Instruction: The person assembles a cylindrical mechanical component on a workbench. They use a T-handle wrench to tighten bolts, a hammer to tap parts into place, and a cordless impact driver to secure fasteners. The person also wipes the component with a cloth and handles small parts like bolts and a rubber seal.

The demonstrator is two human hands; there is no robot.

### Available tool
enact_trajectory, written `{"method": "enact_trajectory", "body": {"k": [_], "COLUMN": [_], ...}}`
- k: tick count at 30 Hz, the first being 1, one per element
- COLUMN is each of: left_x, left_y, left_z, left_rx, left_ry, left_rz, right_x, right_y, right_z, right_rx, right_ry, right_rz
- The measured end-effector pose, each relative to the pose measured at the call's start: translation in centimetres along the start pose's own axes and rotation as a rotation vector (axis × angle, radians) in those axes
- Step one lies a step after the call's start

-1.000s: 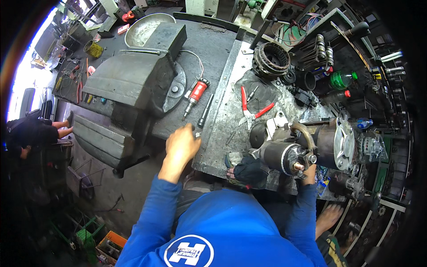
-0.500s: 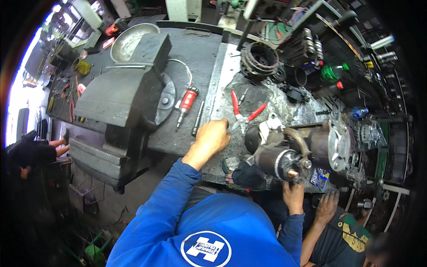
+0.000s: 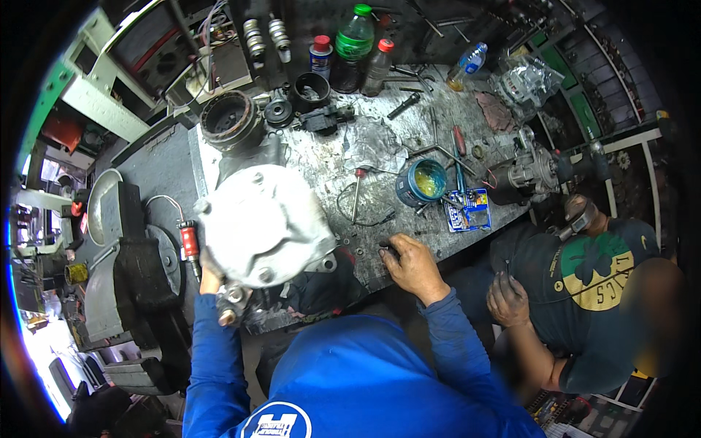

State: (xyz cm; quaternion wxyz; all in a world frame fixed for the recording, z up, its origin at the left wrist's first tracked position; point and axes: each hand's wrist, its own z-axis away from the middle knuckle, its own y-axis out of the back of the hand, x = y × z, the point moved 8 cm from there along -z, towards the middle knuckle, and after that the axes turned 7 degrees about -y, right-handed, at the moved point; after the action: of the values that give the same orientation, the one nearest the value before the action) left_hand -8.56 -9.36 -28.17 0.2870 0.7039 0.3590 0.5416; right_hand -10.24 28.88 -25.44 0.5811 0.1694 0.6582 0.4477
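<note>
A large pale grey metal housing is held up above the workbench, close to the camera. My left hand grips it from below at its left edge and is mostly hidden behind it. A brass-coloured fitting sticks out under that hand. My right hand lies at the near edge of the bench, its fingertips closed on a small dark part. Both forearms are in blue sleeves.
A second person in a dark shirt sits at the right, one hand in the lap, beside a grey motor. On the bench are a blue tin of yellow grease, bottles, a rusty pulley, a red-handled tool and a vise.
The view has swung right along the bench. My left hand has left the bench top and now holds up the pale housing. My right hand has come off the dark motor onto the bench edge.
</note>
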Motion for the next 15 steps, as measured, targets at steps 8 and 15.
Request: {"method": "enact_trajectory", "body": {"k": [8,15], "left_x": [-2.7,-5.3], "left_y": [-5.1,-3.5], "left_z": [-6.5,-4.6], "left_rx": [-0.204,0.122], "left_ry": [0.3,0.286], "left_rz": [-0.371,-0.381], "right_x": [4.8,2.2], "right_y": [-0.1,4.6], "right_z": [-0.2,-3.3], "right_rx": [-0.014,0.027], "right_ry": [-0.015,0.095], "right_rz": [-0.169,-0.344]}}
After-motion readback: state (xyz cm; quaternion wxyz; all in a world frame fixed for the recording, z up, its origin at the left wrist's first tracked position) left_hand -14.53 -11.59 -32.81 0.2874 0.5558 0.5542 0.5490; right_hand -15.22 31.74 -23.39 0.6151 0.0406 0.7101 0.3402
